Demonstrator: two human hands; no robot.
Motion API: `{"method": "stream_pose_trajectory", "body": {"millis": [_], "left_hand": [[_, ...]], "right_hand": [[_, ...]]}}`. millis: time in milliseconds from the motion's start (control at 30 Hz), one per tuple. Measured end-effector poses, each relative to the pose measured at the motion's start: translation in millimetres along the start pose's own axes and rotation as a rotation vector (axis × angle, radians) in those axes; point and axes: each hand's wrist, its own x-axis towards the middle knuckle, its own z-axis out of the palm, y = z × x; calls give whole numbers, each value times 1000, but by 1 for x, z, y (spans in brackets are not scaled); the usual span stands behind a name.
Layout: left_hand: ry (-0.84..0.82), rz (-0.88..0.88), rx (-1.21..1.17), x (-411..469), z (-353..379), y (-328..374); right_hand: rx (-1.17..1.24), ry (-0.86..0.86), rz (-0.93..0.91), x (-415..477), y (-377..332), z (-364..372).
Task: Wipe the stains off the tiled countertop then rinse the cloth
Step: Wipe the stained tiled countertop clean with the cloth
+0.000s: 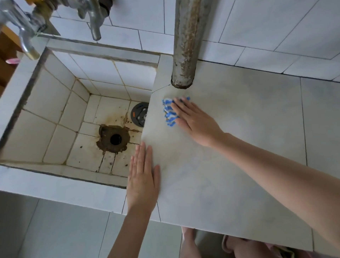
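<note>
The right hand (194,119) presses flat, fingers straight, on the cloth (169,112) near the pipe (185,47). The left hand (143,179) lies flat on the countertop (236,144). Firm, overlapping strokes should serve best.

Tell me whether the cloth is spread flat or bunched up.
Bunched up: the cloth shows crumpled ridges beneath the right hand pressing it.

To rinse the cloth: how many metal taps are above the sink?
2. One silver metal tap over the tiled sink's left rim, another over its back wall; others possibly off-frame.
</note>
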Motion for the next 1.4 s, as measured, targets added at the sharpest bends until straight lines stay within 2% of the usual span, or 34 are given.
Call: {"method": "stream_pose_trajectory", "body": {"millis": [133, 233, 300, 400, 500, 633, 767, 933, 1000, 1100, 1200, 1267, 1333, 1400], "left_hand": [[21, -11, -11, -1, 1, 1], [25, -8, -1, -1, 2, 2], [24, -12, 2, 0, 1, 1], [32, -4, -6, 0, 1, 2], [35, 3, -22, 0, 1, 1], [43, 2, -38, -1, 1, 1], [46, -3, -30, 0, 2, 1], [44, -5, -19, 0, 2, 0], [43, -4, -20, 0, 2, 0], [40, 0, -15, 0, 1, 1], [37, -3, -8, -1, 1, 2], [34, -9, -1, -1, 1, 3], [35, -12, 0, -1, 1, 3], [43, -12, -4, -1, 1, 3]], "right_hand": [[-75, -47, -140, 2, -4, 4], [-96, -59, -328, 5, -19, 12], [-156, -64, -374, 17, -22, 17], [-136, -16, -153, 53, -24, 10], [1, -103, 140, 94, -28, 2], [10, -111, 325, 115, -46, 7], [31, -107, 313, 112, -45, 6], [-30, -23, 22, 40, -30, 15], [-70, -10, -19, 9, -14, 19], [-115, 17, 84, -7, 26, 5], [-47, 59, 427, 2, 54, -12], [68, 77, 568, 12, 48, -13], [108, 100, 552, 22, 28, -4], [50, 129, 399, 24, 4, 8]]}}
